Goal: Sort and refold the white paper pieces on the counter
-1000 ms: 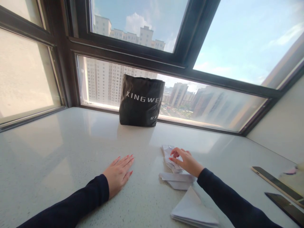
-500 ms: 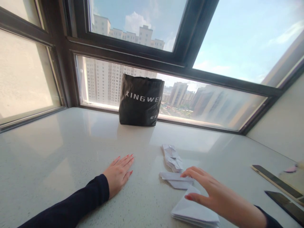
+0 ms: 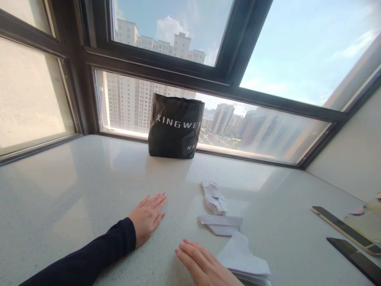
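My left hand (image 3: 146,219) lies flat on the pale speckled counter (image 3: 116,182), its fingers stretched out and holding nothing. Nearer to me, my right hand (image 3: 204,264) is low over the counter with its fingers extended, and nothing shows in it. Just right of it is a stack of folded white paper (image 3: 245,256), partly behind the hand; its top sheet rises to a point. Beyond that stack lies a flat folded paper piece (image 3: 222,225) with slanted sides. Farther back is a crumpled-looking bundle of folded paper (image 3: 213,196).
A black bag (image 3: 175,129) with white lettering stands at the back against the window. At the right lie two dark flat devices, one with a gold edge (image 3: 342,227) and one black (image 3: 353,256). A blurred pale object (image 3: 367,218) is at the far right edge.
My right hand has moved left and toward me, off the folded papers and onto the counter side. My left hand stays in place. The view has shifted slightly.
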The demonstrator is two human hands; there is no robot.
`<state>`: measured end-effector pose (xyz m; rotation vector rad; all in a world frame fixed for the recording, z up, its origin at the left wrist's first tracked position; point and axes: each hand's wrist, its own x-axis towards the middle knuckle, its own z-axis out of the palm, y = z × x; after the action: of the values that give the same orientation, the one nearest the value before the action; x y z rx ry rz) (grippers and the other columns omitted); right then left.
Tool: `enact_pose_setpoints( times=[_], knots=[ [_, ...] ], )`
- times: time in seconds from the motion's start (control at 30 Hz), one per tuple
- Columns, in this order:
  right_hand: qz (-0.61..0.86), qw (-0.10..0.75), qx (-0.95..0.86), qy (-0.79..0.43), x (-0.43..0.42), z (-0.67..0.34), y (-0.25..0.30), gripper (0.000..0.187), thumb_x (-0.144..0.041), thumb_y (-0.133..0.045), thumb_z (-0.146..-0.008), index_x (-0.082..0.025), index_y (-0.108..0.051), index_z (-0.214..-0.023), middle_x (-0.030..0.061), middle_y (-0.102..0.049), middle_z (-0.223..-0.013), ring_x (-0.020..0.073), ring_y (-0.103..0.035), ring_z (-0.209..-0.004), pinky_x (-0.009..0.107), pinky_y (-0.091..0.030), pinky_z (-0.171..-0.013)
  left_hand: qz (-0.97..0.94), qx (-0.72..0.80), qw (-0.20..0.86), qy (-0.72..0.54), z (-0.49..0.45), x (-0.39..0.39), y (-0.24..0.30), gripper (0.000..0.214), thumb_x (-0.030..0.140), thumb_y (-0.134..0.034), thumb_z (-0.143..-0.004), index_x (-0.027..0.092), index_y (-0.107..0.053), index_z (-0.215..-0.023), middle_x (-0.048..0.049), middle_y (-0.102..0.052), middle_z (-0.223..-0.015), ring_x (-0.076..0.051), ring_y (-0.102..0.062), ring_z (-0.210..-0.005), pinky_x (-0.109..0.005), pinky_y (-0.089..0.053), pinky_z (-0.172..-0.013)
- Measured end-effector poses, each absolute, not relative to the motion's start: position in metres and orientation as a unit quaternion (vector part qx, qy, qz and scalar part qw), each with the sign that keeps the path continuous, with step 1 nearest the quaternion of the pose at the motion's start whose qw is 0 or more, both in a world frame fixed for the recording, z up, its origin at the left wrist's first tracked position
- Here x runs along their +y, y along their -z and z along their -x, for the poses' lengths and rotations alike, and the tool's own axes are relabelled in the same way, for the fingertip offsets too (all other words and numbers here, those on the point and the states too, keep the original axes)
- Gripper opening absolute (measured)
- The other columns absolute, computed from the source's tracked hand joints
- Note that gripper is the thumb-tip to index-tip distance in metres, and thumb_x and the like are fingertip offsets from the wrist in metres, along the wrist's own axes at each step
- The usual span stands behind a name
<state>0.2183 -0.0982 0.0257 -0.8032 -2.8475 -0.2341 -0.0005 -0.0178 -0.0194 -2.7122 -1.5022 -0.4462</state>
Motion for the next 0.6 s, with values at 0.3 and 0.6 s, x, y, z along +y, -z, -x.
enact_pose_setpoints(
  times=[0.3, 0.6],
  knots=[
    [0.342, 0.223, -0.901, 0.149, -0.08, -0.165, 0.034, 0.067, -0.059, -0.034, -0.078, -0.007, -0.044, -0.12, 0.0112, -0.047, -0.124, 0.0233, -0.038, -0.117, 0.035, -0.038, -0.094, 0.877, -0.466, 0.012, 0.117, 0.005, -0.011, 0.023, 0.046, 0.03, -0.026, -0.084, 0.016, -0.033, -0.127, -0.0054, -0.031, -0.135, -0.018, -0.027, -0.123, -0.04, -0.021, -0.1],
    [0.345, 0.182, -0.917, 0.081, -0.082, -0.171, 0.032, 0.069, -0.059, -0.033, -0.079, -0.01, -0.034, -0.128, 0.0083, -0.04, -0.129, 0.0214, -0.033, -0.121, 0.037, -0.033, -0.097, 0.871, -0.482, -0.008, 0.096, 0.003, -0.012, 0.019, 0.048, 0.03, -0.025, -0.083, 0.015, -0.032, -0.128, -0.0057, -0.029, -0.136, -0.018, -0.026, -0.124, -0.042, -0.021, -0.099]
  ],
)
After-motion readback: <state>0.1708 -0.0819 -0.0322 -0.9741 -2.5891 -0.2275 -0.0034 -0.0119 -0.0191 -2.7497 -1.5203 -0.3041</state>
